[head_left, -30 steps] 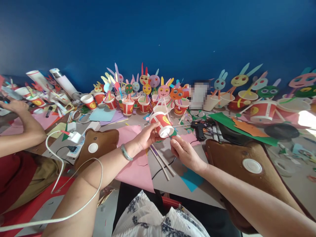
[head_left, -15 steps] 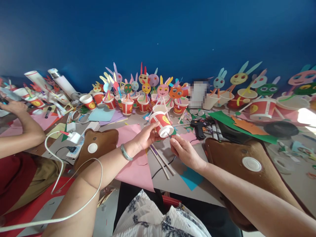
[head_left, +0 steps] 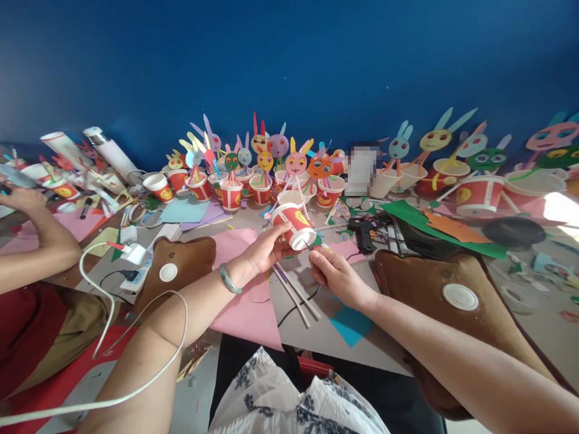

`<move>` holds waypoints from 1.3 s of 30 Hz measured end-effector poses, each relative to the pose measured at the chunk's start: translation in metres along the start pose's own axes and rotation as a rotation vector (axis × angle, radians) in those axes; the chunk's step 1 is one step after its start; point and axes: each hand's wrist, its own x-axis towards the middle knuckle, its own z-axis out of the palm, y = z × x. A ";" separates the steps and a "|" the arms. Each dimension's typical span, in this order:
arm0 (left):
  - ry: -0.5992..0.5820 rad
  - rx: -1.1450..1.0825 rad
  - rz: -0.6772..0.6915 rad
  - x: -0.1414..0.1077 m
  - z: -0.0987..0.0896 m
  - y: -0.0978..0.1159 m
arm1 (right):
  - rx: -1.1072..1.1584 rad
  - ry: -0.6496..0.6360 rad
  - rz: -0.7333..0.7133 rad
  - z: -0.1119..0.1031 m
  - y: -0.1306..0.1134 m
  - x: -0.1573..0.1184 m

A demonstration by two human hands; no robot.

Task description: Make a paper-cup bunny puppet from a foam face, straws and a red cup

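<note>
A red and white paper cup (head_left: 293, 224) is tilted, its white base facing me and down to the right. My left hand (head_left: 270, 248) is wrapped round its left side. Beside the base, my right hand (head_left: 333, 272) is closed on a thin dark pointed tool (head_left: 309, 245), whose tip touches the base. Most of the tool is hidden in the fingers. Behind the cup stands a pink paper rabbit head (head_left: 297, 164) with yellow ears. Two pale sticks (head_left: 296, 296) lie on the table below the cup.
Cups with paper rabbit heads (head_left: 265, 161) line the blue wall. A black glue gun (head_left: 363, 234) lies right of the cup. Brown cushions (head_left: 178, 265) flank pink paper (head_left: 244, 301). At the left are a power strip (head_left: 143, 274), a white cable and another person's arm (head_left: 49, 232).
The cup and both my hands appear slightly further left, as does most of the background. My left hand still holds the cup and the tool stays at its base.
</note>
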 end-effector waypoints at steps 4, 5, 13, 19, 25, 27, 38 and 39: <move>0.008 0.025 0.007 -0.002 0.001 0.001 | 0.123 -0.041 0.048 0.001 -0.002 -0.001; 0.004 0.032 0.011 -0.002 0.002 0.002 | 0.144 -0.046 0.060 0.002 -0.003 -0.001; -0.016 0.037 0.020 0.000 0.000 0.000 | 0.262 -0.070 0.145 0.004 -0.007 -0.002; 0.012 -0.015 -0.041 0.001 0.000 0.000 | 0.303 -0.074 0.151 0.005 -0.007 -0.002; 0.010 -0.075 -0.104 0.003 0.000 -0.001 | 0.335 -0.088 0.135 0.005 -0.007 -0.003; 0.013 -0.068 -0.105 0.004 0.000 -0.002 | 0.334 -0.086 0.137 0.005 -0.008 -0.003; -0.030 0.057 0.023 0.000 0.002 -0.002 | 0.174 -0.030 0.083 0.004 -0.004 -0.003; -0.033 0.076 0.043 -0.002 0.004 -0.002 | 0.130 -0.009 0.070 0.003 -0.003 -0.002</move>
